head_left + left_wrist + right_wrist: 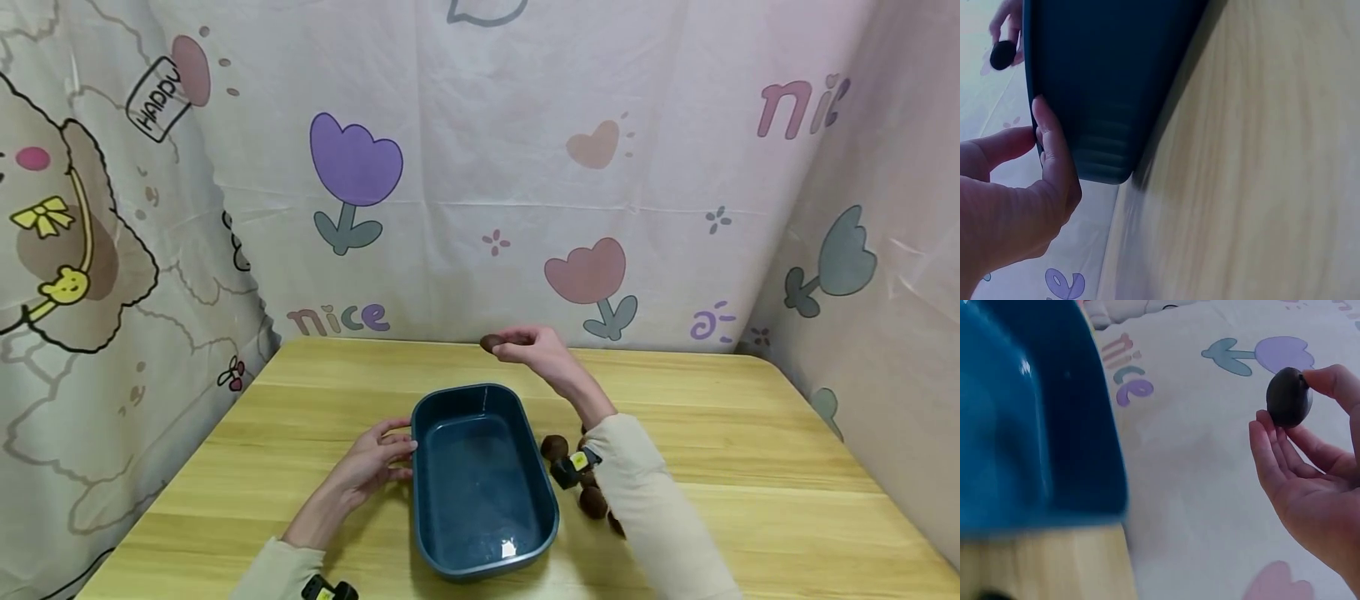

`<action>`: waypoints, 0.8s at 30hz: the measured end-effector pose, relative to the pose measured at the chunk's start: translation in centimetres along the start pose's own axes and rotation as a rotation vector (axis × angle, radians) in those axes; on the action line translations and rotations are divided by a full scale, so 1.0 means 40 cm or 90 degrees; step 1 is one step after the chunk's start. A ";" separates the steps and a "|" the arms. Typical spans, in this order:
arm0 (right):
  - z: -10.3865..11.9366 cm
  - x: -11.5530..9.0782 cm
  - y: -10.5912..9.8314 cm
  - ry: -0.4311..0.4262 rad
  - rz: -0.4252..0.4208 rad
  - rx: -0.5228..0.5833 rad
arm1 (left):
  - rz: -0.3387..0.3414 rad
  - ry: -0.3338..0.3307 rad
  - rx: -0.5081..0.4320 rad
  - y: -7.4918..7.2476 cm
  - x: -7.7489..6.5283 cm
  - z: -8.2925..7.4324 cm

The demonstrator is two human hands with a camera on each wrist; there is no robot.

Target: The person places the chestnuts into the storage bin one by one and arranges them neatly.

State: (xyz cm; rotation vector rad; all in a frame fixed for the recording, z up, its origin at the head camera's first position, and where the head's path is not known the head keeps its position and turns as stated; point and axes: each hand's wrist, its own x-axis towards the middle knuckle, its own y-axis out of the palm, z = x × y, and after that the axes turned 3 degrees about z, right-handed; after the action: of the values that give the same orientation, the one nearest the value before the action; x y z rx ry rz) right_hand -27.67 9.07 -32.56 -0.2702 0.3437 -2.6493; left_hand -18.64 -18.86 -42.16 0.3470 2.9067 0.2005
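A deep blue rectangular basin (480,554) with rounded corners stands on the table, nothing inside it. At its left side my left hand (371,462) pinches the rim; the left wrist view shows the fingertips (1047,119) at the edge of the basin wall (1104,81). Beyond the basin's far right corner, my right hand (536,354) is raised, holding a dark brown, egg-shaped fruit (1289,398) between thumb and fingertips. Several more dark round fruits (592,502) lie right of the basin, partly hidden under my right forearm.
The wooden table (757,467) reaches back to a printed cloth (465,275) hanging behind it. More printed cloth hangs along the left and right sides. A small black device (573,468) is worn on the right wrist, above the fruits.
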 end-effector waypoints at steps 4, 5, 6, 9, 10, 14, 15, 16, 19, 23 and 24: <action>-0.020 0.028 0.045 0.002 0.035 0.165 | 0.004 0.006 0.000 -0.002 0.001 0.002; -0.028 0.034 0.056 0.010 0.040 0.212 | 0.004 0.007 -0.001 -0.002 0.002 0.002; -0.035 0.040 0.068 0.016 0.045 0.255 | 0.004 0.007 -0.001 -0.002 0.002 0.003; -0.060 0.055 0.102 0.035 0.045 0.317 | 0.006 0.006 -0.002 -0.004 0.003 0.004; -0.068 0.059 0.112 0.041 0.043 0.323 | 0.007 0.006 -0.003 -0.004 0.004 0.005; -0.098 0.072 0.151 0.057 0.050 0.333 | 0.009 0.008 -0.003 -0.005 0.003 0.006; -0.105 0.074 0.158 0.060 0.055 0.331 | 0.009 0.009 -0.003 -0.005 0.003 0.006; -0.111 0.075 0.165 0.065 0.061 0.327 | 0.009 0.008 -0.003 -0.004 0.002 0.006; -0.126 0.074 0.177 0.074 0.086 0.309 | 0.010 0.008 -0.003 -0.003 0.002 0.005; -0.140 0.072 0.184 0.081 0.121 0.249 | 0.014 0.009 -0.007 -0.004 0.003 0.005; -0.143 0.072 0.185 0.085 0.126 0.233 | 0.015 0.010 -0.009 -0.004 0.003 0.004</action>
State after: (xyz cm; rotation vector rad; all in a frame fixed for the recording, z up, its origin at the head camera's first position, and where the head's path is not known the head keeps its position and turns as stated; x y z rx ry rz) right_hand -28.55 2.46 -39.71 0.0560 -0.0740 -2.4780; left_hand -18.76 -18.97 -42.37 0.3793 2.9171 0.2284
